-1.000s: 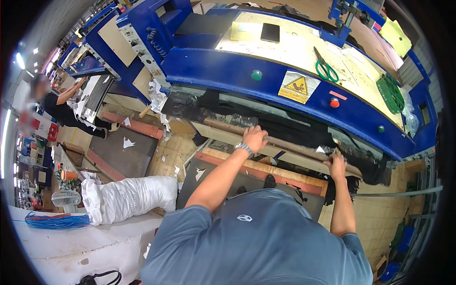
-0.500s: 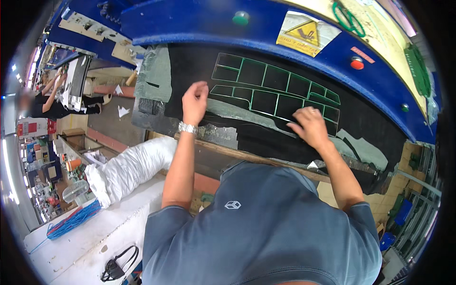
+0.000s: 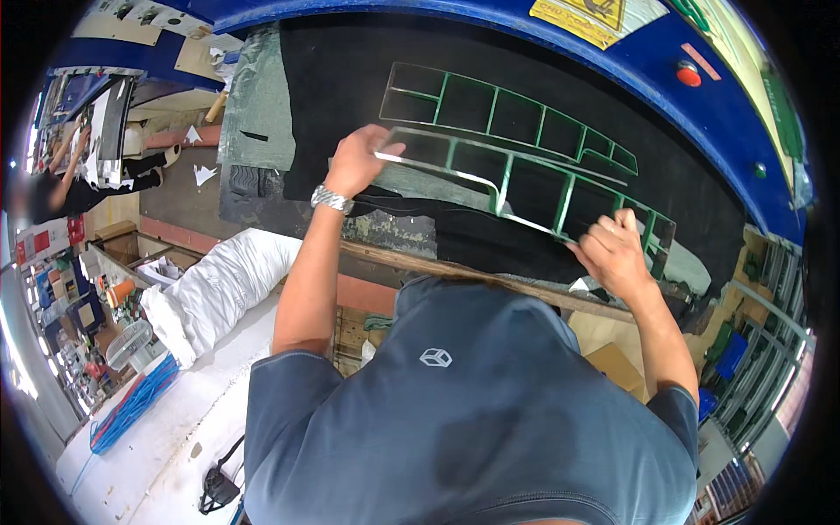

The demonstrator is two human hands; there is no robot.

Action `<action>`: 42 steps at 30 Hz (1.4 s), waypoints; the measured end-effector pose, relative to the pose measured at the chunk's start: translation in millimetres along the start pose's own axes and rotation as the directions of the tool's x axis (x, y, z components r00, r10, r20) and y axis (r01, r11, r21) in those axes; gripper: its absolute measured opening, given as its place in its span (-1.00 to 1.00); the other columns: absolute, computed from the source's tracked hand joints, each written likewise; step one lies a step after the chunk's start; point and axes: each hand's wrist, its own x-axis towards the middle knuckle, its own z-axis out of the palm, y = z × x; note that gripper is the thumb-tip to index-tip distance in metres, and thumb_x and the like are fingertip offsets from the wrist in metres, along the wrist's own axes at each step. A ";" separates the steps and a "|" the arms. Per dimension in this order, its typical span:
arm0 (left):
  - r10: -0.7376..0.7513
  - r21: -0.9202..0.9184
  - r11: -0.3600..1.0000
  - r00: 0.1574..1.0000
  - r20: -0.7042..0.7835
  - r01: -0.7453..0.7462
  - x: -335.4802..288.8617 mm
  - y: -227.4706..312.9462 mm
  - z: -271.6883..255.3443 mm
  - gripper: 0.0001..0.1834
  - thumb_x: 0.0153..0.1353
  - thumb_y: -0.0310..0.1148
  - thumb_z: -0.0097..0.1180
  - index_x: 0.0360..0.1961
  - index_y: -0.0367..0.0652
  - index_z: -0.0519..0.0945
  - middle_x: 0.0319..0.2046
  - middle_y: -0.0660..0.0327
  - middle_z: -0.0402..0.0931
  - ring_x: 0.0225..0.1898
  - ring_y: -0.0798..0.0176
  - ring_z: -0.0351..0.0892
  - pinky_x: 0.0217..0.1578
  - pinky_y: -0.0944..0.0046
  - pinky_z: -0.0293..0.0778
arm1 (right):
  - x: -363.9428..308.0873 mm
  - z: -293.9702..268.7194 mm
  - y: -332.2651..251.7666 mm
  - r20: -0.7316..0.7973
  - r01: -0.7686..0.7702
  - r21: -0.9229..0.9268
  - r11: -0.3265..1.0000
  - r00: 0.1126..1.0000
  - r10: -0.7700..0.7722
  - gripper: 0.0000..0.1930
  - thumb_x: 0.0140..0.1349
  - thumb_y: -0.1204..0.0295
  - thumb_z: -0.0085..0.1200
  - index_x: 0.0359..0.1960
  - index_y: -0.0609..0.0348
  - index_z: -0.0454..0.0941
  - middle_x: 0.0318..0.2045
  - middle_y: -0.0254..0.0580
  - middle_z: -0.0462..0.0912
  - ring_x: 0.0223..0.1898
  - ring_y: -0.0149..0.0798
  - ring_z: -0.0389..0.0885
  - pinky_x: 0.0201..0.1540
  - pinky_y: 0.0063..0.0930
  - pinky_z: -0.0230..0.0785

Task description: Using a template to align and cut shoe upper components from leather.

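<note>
My left hand (image 3: 357,162), with a metal watch at the wrist, is closed on the left end of a cutting die (image 3: 567,199). This die is a long metal frame with green-edged dividers. Near its right end, the fingers of my right hand (image 3: 615,254) are curled round the frame's near edge. The die looks lifted and tilted off the black sheet material (image 3: 332,87) below. A second, similar cutting die (image 3: 492,109) lies flat on the black material just beyond it.
A blue machine beam (image 3: 350,16) with a red button (image 3: 689,73) runs along the far side. Grey-green scrap material (image 3: 255,105) lies at the left, and a wooden edge strip (image 3: 394,256) borders the near side. Another person (image 3: 66,188) works at the far left.
Both hands have taken hold of the nearer cutting die and raised it toward me, away from the farther one. My right hand has gone from spread fingers to a closed grip.
</note>
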 end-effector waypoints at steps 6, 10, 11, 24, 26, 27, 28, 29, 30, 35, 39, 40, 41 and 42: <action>-0.106 0.114 0.987 0.993 -0.049 0.111 3.9 36.9 5.5 -0.66 0.11 -0.27 0.55 -0.22 -0.28 0.72 -0.27 0.00 0.79 -0.18 0.01 0.81 -0.09 0.10 0.67 | -95.0 22.7 -37.5 0.197 0.012 0.000 1.000 0.980 -0.011 -0.76 0.16 0.31 0.32 -0.49 -0.02 0.44 -0.51 -0.34 0.41 -0.38 -0.21 0.49 -0.18 -0.18 0.24; 0.048 -0.001 0.999 0.997 -0.055 -0.048 -13.8 56.2 5.8 -0.78 0.18 -0.40 0.46 -0.22 -0.26 0.70 -0.20 0.04 0.80 -0.13 0.08 0.83 -0.07 0.13 0.67 | -118.6 74.8 -48.3 0.106 -0.031 0.062 0.998 0.994 0.025 -0.77 0.17 0.33 0.31 -0.49 -0.02 0.45 -0.49 -0.34 0.43 -0.36 -0.22 0.50 -0.18 -0.19 0.24; 0.127 -0.222 0.966 0.991 -0.048 -0.135 -18.1 70.3 8.3 -0.85 0.22 -0.47 0.40 -0.23 -0.25 0.68 -0.17 0.07 0.80 -0.09 0.13 0.82 -0.04 0.16 0.67 | -117.9 81.7 -42.6 0.116 -0.058 0.075 0.995 0.992 0.049 -0.77 0.20 0.33 0.31 -0.48 -0.01 0.46 -0.49 -0.34 0.45 -0.34 -0.21 0.52 -0.15 -0.20 0.26; 0.681 -0.524 0.520 0.697 -0.223 -0.675 -76.8 293.1 63.9 -0.66 0.16 -0.62 0.42 -0.02 -0.24 0.69 0.00 0.10 0.68 0.10 0.13 0.67 0.14 0.13 0.57 | 41.1 -101.4 31.4 -0.246 0.105 0.329 0.939 0.969 -0.022 -0.70 0.09 0.50 0.47 -0.14 0.22 0.69 -0.31 -0.12 0.71 -0.29 -0.01 0.69 -0.27 -0.24 0.50; 0.557 -0.709 0.459 0.795 -0.240 -0.535 -86.5 316.0 76.0 -0.39 0.19 -0.42 0.55 0.26 -0.16 0.59 0.17 0.14 0.54 0.24 0.27 0.55 0.21 0.16 0.51 | 51.5 -140.4 32.8 -0.227 0.136 0.330 0.934 0.972 -0.062 -0.70 0.04 0.54 0.45 -0.16 0.21 0.70 -0.34 -0.12 0.71 -0.33 -0.03 0.70 -0.28 -0.23 0.52; 0.521 -0.683 0.528 0.828 -0.209 -0.505 -91.9 320.1 81.6 -0.23 0.11 -0.33 0.63 0.33 -0.16 0.53 0.15 0.13 0.54 0.29 0.25 0.50 0.25 0.17 0.48 | 59.6 -154.7 30.4 -0.279 0.194 0.346 0.918 0.955 -0.097 -0.70 0.04 0.58 0.43 -0.14 0.21 0.71 -0.35 -0.11 0.73 -0.36 -0.01 0.72 -0.30 -0.21 0.56; 0.564 -0.602 0.595 0.810 -0.159 -0.533 -94.0 317.3 89.1 -0.25 0.09 -0.29 0.64 0.29 -0.18 0.55 0.13 0.13 0.58 0.25 0.26 0.54 0.22 0.18 0.51 | 67.6 -164.8 27.1 -0.329 0.235 0.325 0.916 0.936 -0.124 -0.69 0.04 0.59 0.42 -0.13 0.21 0.71 -0.35 -0.10 0.74 -0.37 0.00 0.74 -0.32 -0.21 0.57; 0.597 -0.511 0.654 0.795 -0.104 -0.558 -98.0 315.7 95.7 -0.26 0.08 -0.26 0.65 0.26 -0.21 0.58 0.10 0.13 0.62 0.21 0.26 0.58 0.19 0.19 0.53 | 76.1 -175.3 21.5 -0.379 0.277 0.304 0.912 0.913 -0.151 -0.69 0.04 0.61 0.41 -0.13 0.21 0.71 -0.35 -0.09 0.75 -0.37 0.01 0.75 -0.35 -0.21 0.58; 0.507 -0.501 0.729 0.860 -0.063 -0.466 -106.9 317.3 102.0 -0.32 0.12 -0.25 0.63 0.21 -0.25 0.61 0.05 0.13 0.67 0.13 0.27 0.62 0.15 0.19 0.56 | 89.3 -186.9 11.9 -0.454 0.334 0.275 0.902 0.872 -0.184 -0.69 0.03 0.62 0.40 -0.14 0.20 0.71 -0.35 -0.06 0.75 -0.40 0.03 0.75 -0.39 -0.22 0.56; 0.358 -0.582 0.725 0.924 -0.137 -0.367 -129.0 296.1 102.3 -0.53 0.28 -0.25 0.49 0.08 -0.32 0.64 -0.16 0.13 0.71 -0.08 0.29 0.63 0.06 0.17 0.58 | 155.2 -225.3 -15.2 -0.536 0.346 0.298 0.889 0.832 -0.144 -0.70 0.14 0.74 0.10 -0.10 0.26 0.72 -0.50 -0.17 0.70 -0.59 -0.39 0.67 -0.48 -0.54 0.44; 0.172 -0.567 0.823 0.966 0.191 -0.034 -159.0 200.3 61.2 -0.41 0.30 -0.35 0.50 0.28 -0.31 0.56 0.15 0.17 0.68 0.17 0.35 0.59 0.24 0.21 0.50 | 222.2 -215.3 -29.1 -0.334 0.062 0.635 0.770 0.921 0.202 -0.91 0.33 0.57 0.25 -0.16 0.26 0.67 -0.60 -0.12 0.55 -0.63 -0.42 0.43 -0.50 -0.45 0.27; 0.191 -0.595 0.801 0.972 0.140 -0.072 -169.9 174.8 54.1 -0.51 0.31 -0.33 0.49 0.19 -0.31 0.64 0.04 0.20 0.74 0.07 0.38 0.64 0.16 0.23 0.55 | 236.4 -202.7 -28.6 -0.348 0.063 0.642 0.764 0.912 0.218 -0.90 0.39 0.51 0.26 -0.15 0.28 0.67 -0.62 -0.17 0.51 -0.60 -0.47 0.36 -0.50 -0.47 0.22; 0.120 -0.543 0.839 0.981 0.155 -0.017 -182.9 160.8 32.0 -0.52 0.33 -0.32 0.47 0.18 -0.31 0.65 0.03 0.23 0.75 0.04 0.43 0.64 0.13 0.27 0.56 | 252.5 -187.8 -32.5 -0.357 0.074 0.680 0.729 0.902 0.242 -0.84 0.39 0.47 0.29 -0.26 0.31 0.59 -0.64 -0.22 0.42 -0.57 -0.49 0.28 -0.49 -0.45 0.21; 0.069 -0.583 0.812 0.987 0.144 0.028 -197.2 132.6 21.1 -0.54 0.35 -0.32 0.45 0.19 -0.31 0.65 0.02 0.26 0.75 0.03 0.47 0.63 0.11 0.29 0.57 | 270.8 -168.0 -30.3 -0.339 0.062 0.659 0.749 0.914 0.223 -0.78 0.39 0.46 0.30 -0.33 0.31 0.52 -0.64 -0.22 0.38 -0.56 -0.49 0.25 -0.49 -0.43 0.20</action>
